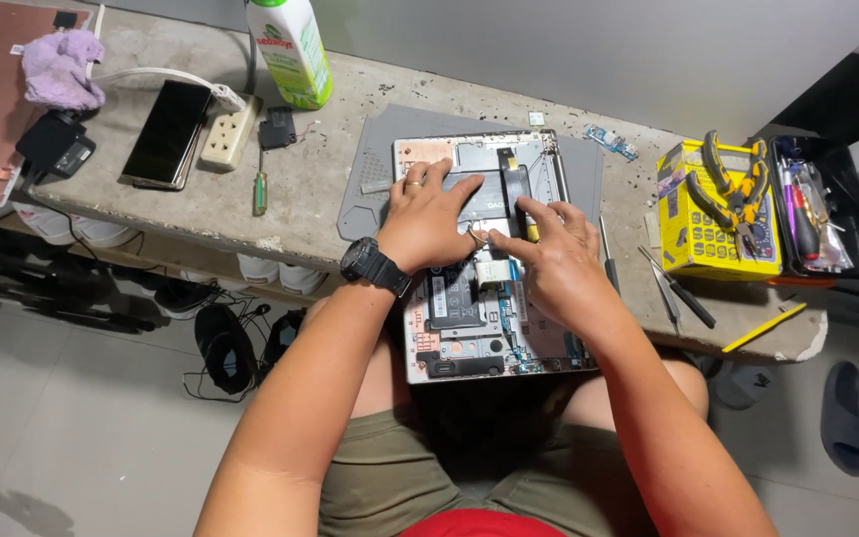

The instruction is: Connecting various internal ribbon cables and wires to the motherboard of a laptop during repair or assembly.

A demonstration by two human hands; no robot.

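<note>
An opened tablet-like device [469, 338] lies on a grey mat [375, 164], its inner boards and black battery showing. My left hand [428, 217], with a ring and a black wristwatch, presses flat on the upper part of the battery. My right hand [554, 261] rests on the device's right half, thumb and forefinger pinching a small part near a white ribbon connector [494, 270]. What the fingertips pinch is too small to tell. A black strip with a yellow tip [519, 194] lies just above my right fingers.
On the concrete bench [310, 184]: a green-white bottle [292, 50], a phone [165, 134], a power strip [230, 131], a small screwdriver [260, 189], pink cloth [60, 68]. At right: a yellow multimeter with pliers [718, 204], a black tool case [822, 204], loose screwdrivers [683, 293]. A sandal [849, 418] is on the floor.
</note>
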